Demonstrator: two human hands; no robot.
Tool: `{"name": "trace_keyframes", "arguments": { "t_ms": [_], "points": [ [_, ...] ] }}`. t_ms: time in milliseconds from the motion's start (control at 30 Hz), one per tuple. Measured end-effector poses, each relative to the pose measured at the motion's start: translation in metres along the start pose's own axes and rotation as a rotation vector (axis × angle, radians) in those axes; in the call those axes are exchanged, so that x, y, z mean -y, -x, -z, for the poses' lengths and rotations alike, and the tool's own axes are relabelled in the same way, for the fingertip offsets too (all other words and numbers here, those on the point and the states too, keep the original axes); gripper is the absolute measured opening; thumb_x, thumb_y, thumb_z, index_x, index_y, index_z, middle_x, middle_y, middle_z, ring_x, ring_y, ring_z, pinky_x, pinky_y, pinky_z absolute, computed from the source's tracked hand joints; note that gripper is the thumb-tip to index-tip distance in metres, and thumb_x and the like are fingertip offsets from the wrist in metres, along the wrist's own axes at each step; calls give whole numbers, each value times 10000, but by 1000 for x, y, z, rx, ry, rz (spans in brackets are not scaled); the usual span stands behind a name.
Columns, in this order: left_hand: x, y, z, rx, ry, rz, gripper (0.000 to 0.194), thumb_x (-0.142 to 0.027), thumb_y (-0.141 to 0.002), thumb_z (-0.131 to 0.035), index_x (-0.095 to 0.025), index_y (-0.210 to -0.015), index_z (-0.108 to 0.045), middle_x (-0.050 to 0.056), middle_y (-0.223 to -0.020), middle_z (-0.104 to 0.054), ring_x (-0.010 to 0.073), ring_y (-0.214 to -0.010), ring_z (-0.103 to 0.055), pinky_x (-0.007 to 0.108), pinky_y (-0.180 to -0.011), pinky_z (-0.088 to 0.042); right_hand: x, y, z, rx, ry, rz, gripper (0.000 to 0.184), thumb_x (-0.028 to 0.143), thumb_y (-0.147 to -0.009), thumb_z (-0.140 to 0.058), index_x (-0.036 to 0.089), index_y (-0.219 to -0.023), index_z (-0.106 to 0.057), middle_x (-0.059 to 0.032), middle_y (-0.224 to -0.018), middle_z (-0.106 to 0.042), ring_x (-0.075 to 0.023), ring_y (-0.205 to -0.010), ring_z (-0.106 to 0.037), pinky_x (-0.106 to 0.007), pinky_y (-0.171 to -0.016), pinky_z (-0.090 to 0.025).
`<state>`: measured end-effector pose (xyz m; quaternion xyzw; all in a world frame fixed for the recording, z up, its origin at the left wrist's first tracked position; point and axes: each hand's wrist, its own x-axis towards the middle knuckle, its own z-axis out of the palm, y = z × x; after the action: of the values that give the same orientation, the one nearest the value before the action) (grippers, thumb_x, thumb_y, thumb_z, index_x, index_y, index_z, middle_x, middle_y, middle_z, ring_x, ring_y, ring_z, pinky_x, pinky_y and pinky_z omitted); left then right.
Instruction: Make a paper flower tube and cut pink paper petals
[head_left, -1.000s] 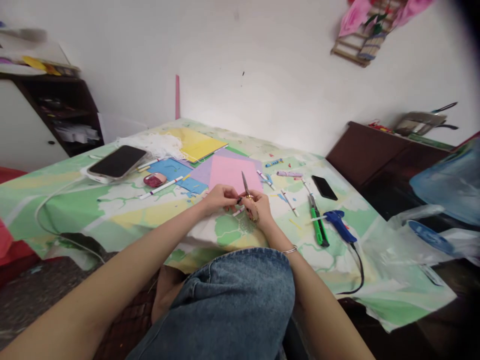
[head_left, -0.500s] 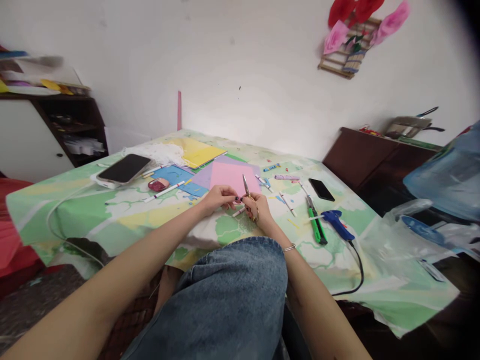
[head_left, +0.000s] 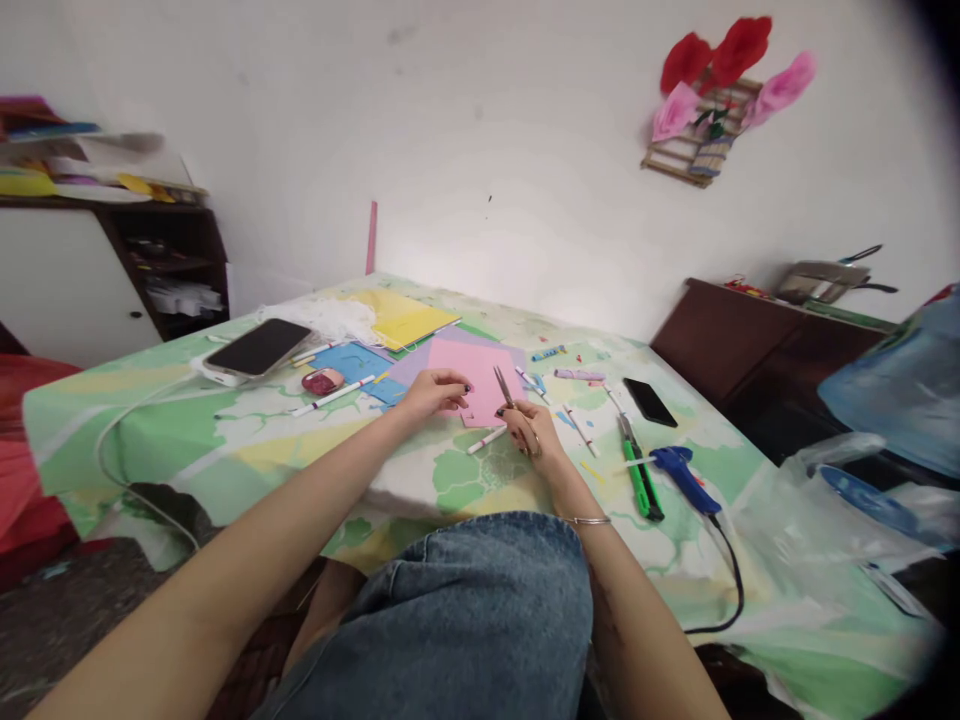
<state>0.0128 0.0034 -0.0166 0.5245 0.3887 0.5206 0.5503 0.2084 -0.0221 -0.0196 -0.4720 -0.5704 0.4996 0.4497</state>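
My right hand (head_left: 534, 432) is closed round the handles of small scissors (head_left: 503, 388), whose blades point up and away over the pink paper sheet (head_left: 472, 366). My left hand (head_left: 436, 390) rests with curled fingers at the near left edge of that pink sheet, a short way left of the scissors. Whether its fingers pinch anything is too small to see. A white marker (head_left: 486, 440) lies on the tablecloth just in front of both hands. My raised knee in blue jeans (head_left: 465, 620) fills the bottom of the view.
On the map-patterned tablecloth (head_left: 240, 440) lie a phone on a white box (head_left: 257, 348), blue paper (head_left: 352, 362), yellow paper (head_left: 401, 316), another white marker (head_left: 332, 396), a black phone (head_left: 649, 402), a green cutter (head_left: 639, 476) and a blue glue gun (head_left: 681, 470) with cord. A dark cabinet (head_left: 750, 340) stands right.
My hands have drawn apart. The left hand moved onto the edge of the pink sheet and the right hand with the scissors shifted slightly right. The camera tilted up a little.
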Motion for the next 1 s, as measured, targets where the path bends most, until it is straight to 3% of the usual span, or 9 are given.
{"name": "trace_keyframes", "arguments": {
  "t_ms": [167, 300, 367, 533, 833, 1000],
  "points": [
    [-8, -6, -4, 26, 39, 40, 186, -169, -533, -731, -125, -706, -679, 31, -670, -667, 110, -542, -622, 203, -539, -465, 5, 3, 18, 103, 61, -33, 300, 338, -563, -706, 112, -758, -676, 78, -397, -429, -43, -319, -325, -188, -344, -216],
    [-7, -3, -5, 24, 106, 33, 228, -179, -533, -756, -122, -746, -694, 53, -728, -685, 138, -610, -654, 223, -585, -496, 7, 6, 23, 237, 139, -14, 312, 418, -630, -708, 112, -663, -654, 53, -407, -455, -45, -341, -360, -184, -354, -243],
    [-5, -1, -1, -9, 149, 17, 219, -178, -541, -766, -119, -740, -694, 54, -726, -686, 134, -623, -651, 238, -628, -513, 8, 8, 23, 249, 175, -26, 368, 481, -661, -687, 120, -631, -621, 43, -413, -470, -48, -327, -364, -184, -331, -235],
    [-2, 4, 12, -69, 199, 24, 184, -129, -586, -748, -113, -768, -719, 54, -711, -696, 122, -633, -644, 263, -719, -535, 7, 8, 19, 289, 217, -49, 406, 484, -654, -702, 124, -829, -633, 56, -401, -492, -51, -287, -339, -175, -298, -202],
    [-9, 10, 6, 27, 144, 71, 196, -93, -627, -729, -84, -822, -731, 62, -681, -689, 109, -622, -632, 249, -713, -531, 8, 7, 22, 336, 263, -31, 376, 474, -639, -717, 104, -680, -657, 72, -362, -408, -33, -298, -273, -188, -314, -156],
    [-6, 8, 8, 1, 136, 43, 198, -118, -609, -760, -116, -805, -730, 57, -731, -709, 133, -705, -659, 251, -752, -533, 9, 9, 21, 349, 283, -44, 396, 489, -647, -715, 100, -721, -687, 73, -363, -393, -36, -305, -264, -192, -318, -157]
  ]
}}
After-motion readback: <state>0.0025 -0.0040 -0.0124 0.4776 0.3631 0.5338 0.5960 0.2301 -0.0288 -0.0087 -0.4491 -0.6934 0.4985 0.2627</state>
